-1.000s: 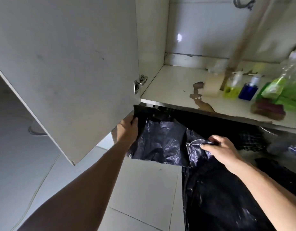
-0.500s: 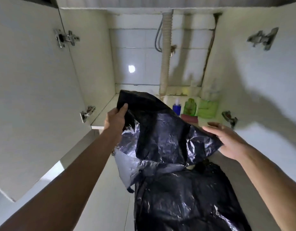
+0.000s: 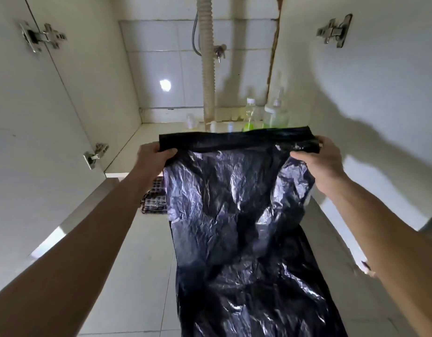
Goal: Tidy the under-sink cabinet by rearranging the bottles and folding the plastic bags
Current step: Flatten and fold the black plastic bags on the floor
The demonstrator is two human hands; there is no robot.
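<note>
Your left hand and right hand each pinch a top corner of the black plastic bag, fingers closed on the film, stretching its folded upper edge taut in front of the open cabinet. The bag hangs crinkled and glossy down to the pale tiled floor. Beyond: white cabinet base, corrugated drain pipe, green-filled bottles at far right. Both doors open, hinges showing. No legible labels.

The crinkled plastic bag is glossy black. Behind it, two clear plastic bottles hold green liquid; left, a dark checked mat.
</note>
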